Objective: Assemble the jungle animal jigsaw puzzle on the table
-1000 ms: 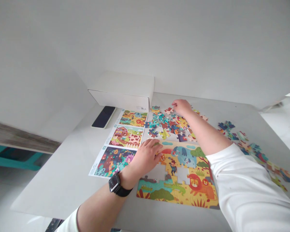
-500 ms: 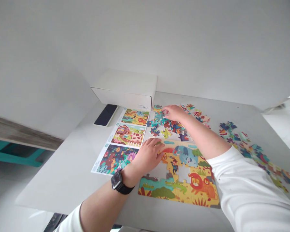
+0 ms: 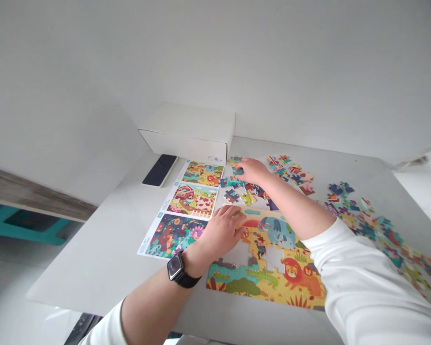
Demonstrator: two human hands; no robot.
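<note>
My left hand (image 3: 224, 230) lies with its fingers laid out on the upper left part of a jigsaw puzzle (image 3: 251, 287) of jungle animals. Gaps in the puzzle show the table, near the explorer figure and left of the lion. Farther off, my right hand (image 3: 253, 171) is closed in a pinch over a heap of loose puzzle pieces (image 3: 248, 197). A teal puzzle piece (image 3: 239, 171) shows at its fingertips, partly hidden by them. Beside my left hand, a picture sheet (image 3: 161, 215) shows three scenes, the top one matching the jungle puzzle.
A white box (image 3: 187, 139) stands at the back against the wall, with a phone (image 3: 160, 170) in front of its left end. More loose pieces (image 3: 366, 220) spread along the right side of the table (image 3: 104, 258), partly behind my right sleeve. A teal stool (image 3: 32, 227) stands lower left.
My right hand has shifted slightly left over the loose pieces, and a teal piece now shows at its fingertips. The left hand keeps its place on the puzzle. The view has moved slightly.
</note>
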